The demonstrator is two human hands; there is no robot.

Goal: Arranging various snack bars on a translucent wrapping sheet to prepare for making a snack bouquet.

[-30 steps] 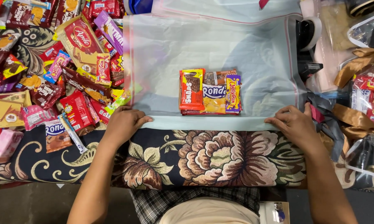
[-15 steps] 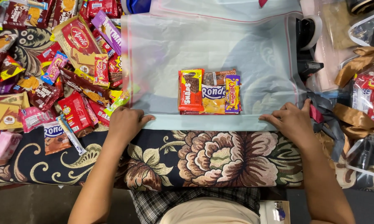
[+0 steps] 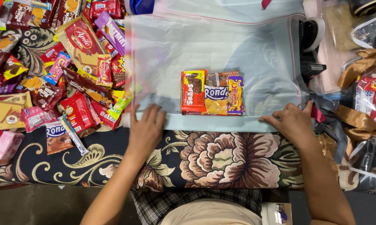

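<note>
at six o'clock of the clear bag (image 3: 221, 46), your hands rest on its near edge, which is folded into a pale strip (image 3: 213, 123) running across the floral cloth (image 3: 221, 160). your left hand (image 3: 146, 129) lies flat at the strip's nine o'clock end, fingers spread and pressing down on the plastic, closed on nothing. your right hand (image 3: 294, 123) lies at the three o'clock end, fingers stretched toward nine o'clock along the fold, thumb up at twelve o'clock; it presses rather than grips.

between your hands, just at twelve o'clock of the strip, a small bundle of snacks sits under the plastic: a red and yellow pack (image 3: 193, 91) on the nine o'clock side, a blue and yellow pack (image 3: 216, 98) in the middle with a brown pack (image 3: 219, 78) touching it at twelve o'clock, and a purple and yellow pack (image 3: 235, 95) on the three o'clock side. all four touch one another.

at nine o'clock of the bag, a heap of loose snack packs (image 3: 50, 71) covers the cloth, some just beside your left hand. at three o'clock lie gold ribbon (image 3: 363, 66) and a tape roll (image 3: 317, 33), well apart from the bundle.
</note>
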